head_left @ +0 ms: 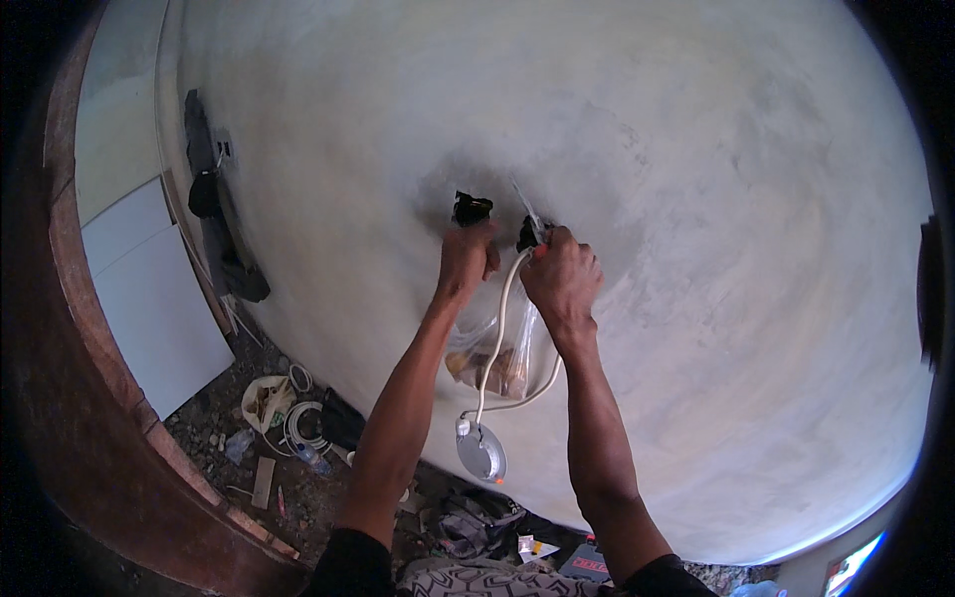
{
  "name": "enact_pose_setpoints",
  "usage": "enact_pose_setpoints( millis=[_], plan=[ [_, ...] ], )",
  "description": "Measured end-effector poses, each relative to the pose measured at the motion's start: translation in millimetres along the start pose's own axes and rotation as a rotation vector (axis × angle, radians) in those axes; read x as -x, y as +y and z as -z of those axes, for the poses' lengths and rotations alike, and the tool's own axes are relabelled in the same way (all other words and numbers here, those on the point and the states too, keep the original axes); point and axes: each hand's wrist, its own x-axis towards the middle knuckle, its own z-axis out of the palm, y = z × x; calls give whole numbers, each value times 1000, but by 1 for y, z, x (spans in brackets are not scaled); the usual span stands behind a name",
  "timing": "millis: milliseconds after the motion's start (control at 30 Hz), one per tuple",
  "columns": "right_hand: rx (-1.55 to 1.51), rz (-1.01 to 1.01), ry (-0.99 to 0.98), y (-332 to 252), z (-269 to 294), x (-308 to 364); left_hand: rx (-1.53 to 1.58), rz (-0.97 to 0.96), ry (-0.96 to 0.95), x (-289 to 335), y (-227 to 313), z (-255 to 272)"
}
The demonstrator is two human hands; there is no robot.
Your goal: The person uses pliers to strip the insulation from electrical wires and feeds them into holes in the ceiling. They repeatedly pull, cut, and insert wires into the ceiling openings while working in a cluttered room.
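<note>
The plaster wall (696, 328) has two rough dark holes side by side. My left hand (468, 261) is closed at the lower edge of the left hole (472, 209); whatever its fingers hold, if anything, is hidden. My right hand (567, 284) grips a red-handled tool (540, 251) with a thin metal end, and it stands at the right hole (525, 237). Its exact kind does not show. A white cable (500, 328) hangs from beside my right hand, looping to a round silver lamp (481, 454). Behind the cable, a clear plastic bag (512, 363) holds brownish contents.
White panels (154, 289) lean at the left. Cable coils (303, 426), a sack (267, 400), a plastic bottle (313, 460) and a wood piece (263, 483) lie on the rubble floor. A dark bag (476, 522) lies below me. Dark cloth (214, 194) hangs on the left wall.
</note>
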Motion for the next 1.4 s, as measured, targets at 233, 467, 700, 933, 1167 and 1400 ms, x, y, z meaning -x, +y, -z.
enact_pose_setpoints(
  millis=[233, 467, 700, 933, 1167, 1400],
  plan=[
    [26, -66, -81, 4, 13, -6, -426, -419, 108, -4, -12, -11],
    [-22, -63, -78, 3, 18, -4, -361, -317, 154, -3, -3, -19],
    [-45, -54, -79, 4, 19, -6, -448, -398, 219, -9, -19, -23],
    [-44, -3, -155, 7, 20, -7, -423, -464, 299, -9, -20, -27],
    [-11, -17, -96, 8, 16, -6, 115, 113, 151, -9, 3, -4],
    [94, -2, -121, -3, 15, -4, 155, 162, 141, -18, 1, 1]
  ],
)
